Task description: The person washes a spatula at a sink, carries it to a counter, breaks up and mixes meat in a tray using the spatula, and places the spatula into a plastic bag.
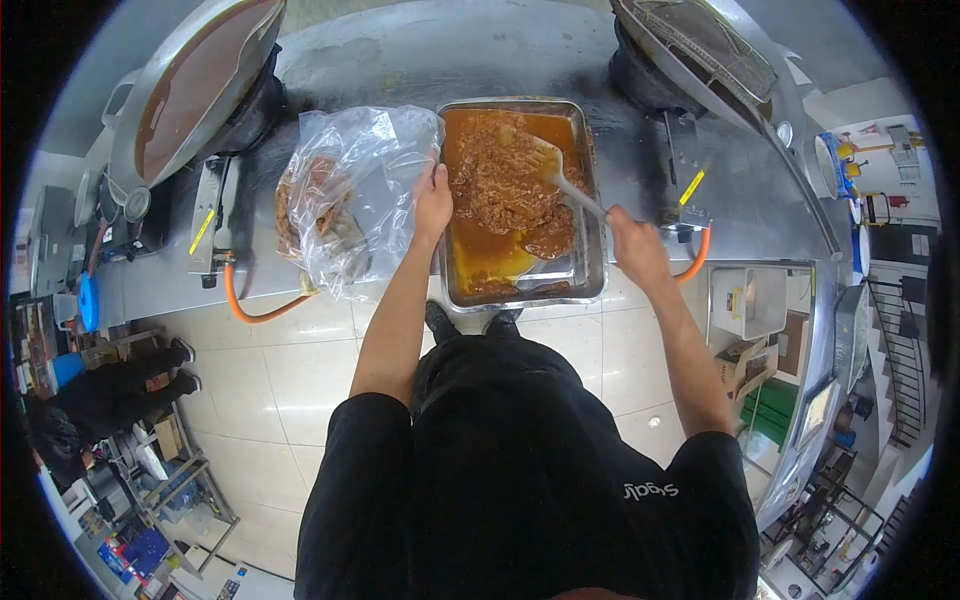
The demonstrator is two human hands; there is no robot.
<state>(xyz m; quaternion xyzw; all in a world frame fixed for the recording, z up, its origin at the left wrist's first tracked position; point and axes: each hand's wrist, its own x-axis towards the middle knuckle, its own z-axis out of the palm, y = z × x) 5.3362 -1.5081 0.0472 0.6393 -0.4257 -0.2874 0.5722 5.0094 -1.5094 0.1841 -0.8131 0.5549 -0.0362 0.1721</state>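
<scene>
Only the head camera feeds me, looking straight down past the black shirt at a steel counter (pixel 440 50). My right hand (pixel 637 248) is wrapped around the end of the handle of a spatula (pixel 575 190), and the blade lies in a mass of brown, sauced food (pixel 500 190). That food sits in a rectangular metal tray (pixel 524 302) right in front of me, heaped toward the far and middle parts; thinner orange liquid and some bare metal show at the near end.

My left hand (pixel 434 208) is at the tray's left rim, fingers bent, right where a clear plastic bag (pixel 375 150) meets it. I cannot tell whether those fingers pinch the rim, the film of the bag, or both. The bag lies just left of the tray, with more brown contents (pixel 318 195) bunched in its left part.

I read the step in hand as working the food around the tray with the spatula, the left hand steadying the edge. As I judge it, the next stroke calls for a firm right grip, the blade kept low against the tray floor, and the loose film held clear of the sauce. Wide pans stand on either side, a left pan (pixel 205 75) and a right pan (pixel 655 30), both well apart from my hands.
</scene>
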